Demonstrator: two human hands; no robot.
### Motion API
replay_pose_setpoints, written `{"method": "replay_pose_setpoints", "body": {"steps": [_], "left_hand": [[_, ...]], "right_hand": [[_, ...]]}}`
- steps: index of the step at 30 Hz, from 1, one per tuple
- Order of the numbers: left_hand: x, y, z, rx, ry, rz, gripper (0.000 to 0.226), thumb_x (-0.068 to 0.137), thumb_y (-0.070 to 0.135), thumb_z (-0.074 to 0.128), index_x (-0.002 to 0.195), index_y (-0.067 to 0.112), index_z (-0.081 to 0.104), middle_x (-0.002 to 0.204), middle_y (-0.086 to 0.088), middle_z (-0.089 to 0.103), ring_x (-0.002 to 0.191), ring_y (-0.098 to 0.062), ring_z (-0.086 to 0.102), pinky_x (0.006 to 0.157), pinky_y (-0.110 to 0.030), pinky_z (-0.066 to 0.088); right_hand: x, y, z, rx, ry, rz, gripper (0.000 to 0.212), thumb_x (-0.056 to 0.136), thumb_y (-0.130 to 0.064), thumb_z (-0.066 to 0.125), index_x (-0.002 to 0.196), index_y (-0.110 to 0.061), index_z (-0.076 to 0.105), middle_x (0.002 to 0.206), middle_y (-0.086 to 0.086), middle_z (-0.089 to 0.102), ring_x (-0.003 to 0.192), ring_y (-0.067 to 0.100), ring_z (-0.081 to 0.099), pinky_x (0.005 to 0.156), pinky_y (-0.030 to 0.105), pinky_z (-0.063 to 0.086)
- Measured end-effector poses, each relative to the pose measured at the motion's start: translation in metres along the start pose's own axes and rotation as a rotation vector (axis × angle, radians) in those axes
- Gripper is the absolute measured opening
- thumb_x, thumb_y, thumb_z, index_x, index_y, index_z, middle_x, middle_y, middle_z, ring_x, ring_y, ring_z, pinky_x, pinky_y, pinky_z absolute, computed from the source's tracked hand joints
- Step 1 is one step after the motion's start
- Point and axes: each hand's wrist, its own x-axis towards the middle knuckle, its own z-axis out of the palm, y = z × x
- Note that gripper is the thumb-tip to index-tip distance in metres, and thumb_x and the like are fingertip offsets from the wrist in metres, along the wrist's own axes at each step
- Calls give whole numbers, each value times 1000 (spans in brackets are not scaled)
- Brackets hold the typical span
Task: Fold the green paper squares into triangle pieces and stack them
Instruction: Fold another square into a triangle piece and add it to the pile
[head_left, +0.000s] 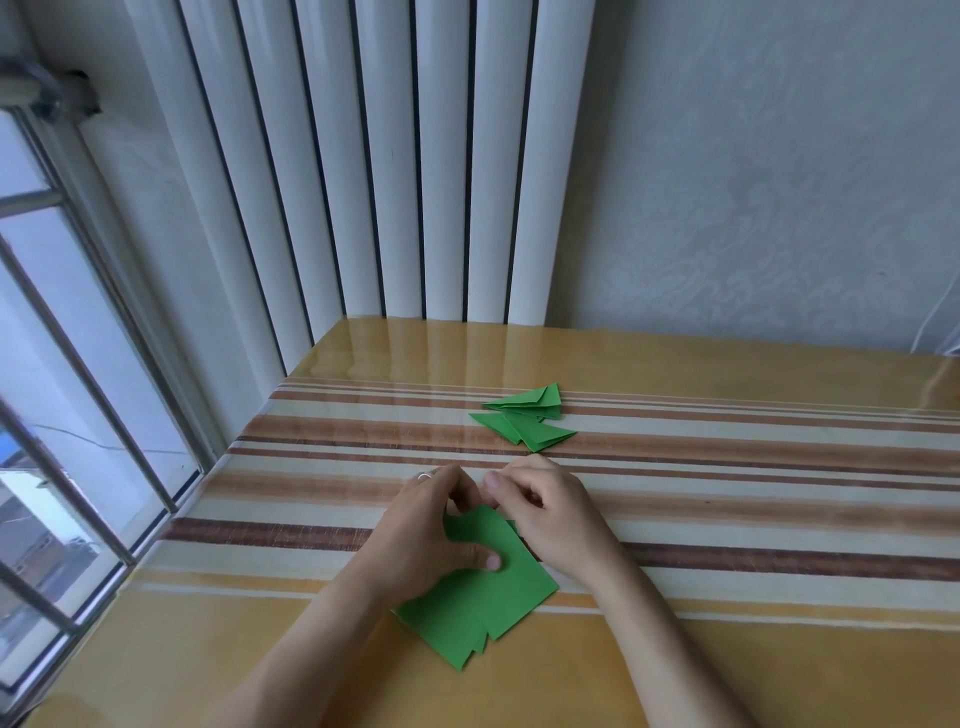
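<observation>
A loose stack of green paper squares lies at the near edge of the striped table, well short of the pile of folded triangle pieces farther back. The left hand pins the top sheet with its thumb, fingers curled at the far corner; the right hand pinches that same corner. The paper looks light, thin and easily creased, likely to slide on the glossy tabletop, so it is best taken by a corner while the stack is held down
</observation>
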Motion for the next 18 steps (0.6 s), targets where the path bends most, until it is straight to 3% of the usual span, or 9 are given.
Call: {"method": "replay_pose_setpoints", "body": {"steps": [4,9,12,15,18], "left_hand": [[0,0,1,-5,12,-11,55,68,45,94,98,33,50,91,16,53,82,-4,44,64,-20,30],[0,1,0,-75,135,-18,42,77,36,89,100,29,55,96,12,63,88,-11,56,73,-30,49],[0,3,0,-172,277,-47,15,92,25,77,92,25,62,82,9,64,75,-11,59,67,-30,49],[1,0,-2,-376,359,-102,13,100,18,66,87,16,68,79,-4,69,72,-18,62,70,-38,54],[1,2,-4,-556,363,-166,18,102,16,63,88,10,72,71,3,70,65,-5,60,64,-22,51]], "right_hand": [[-2,1,3,-27,-13,-30,13,92,-34,77,87,-25,69,103,-12,62,100,8,60,90,31,51],[-2,-1,-2,156,110,-2,15,97,-32,73,85,-24,69,81,-10,65,74,3,58,69,20,46],[1,2,-3,351,183,19,15,99,-32,71,88,-21,71,80,-3,67,77,12,61,74,35,50],[0,0,-4,466,180,31,20,101,-29,69,89,-13,71,80,18,61,71,14,51,70,37,42],[-1,-3,-4,507,171,49,21,101,-30,68,91,-12,74,90,23,66,75,12,54,72,34,43]]}}
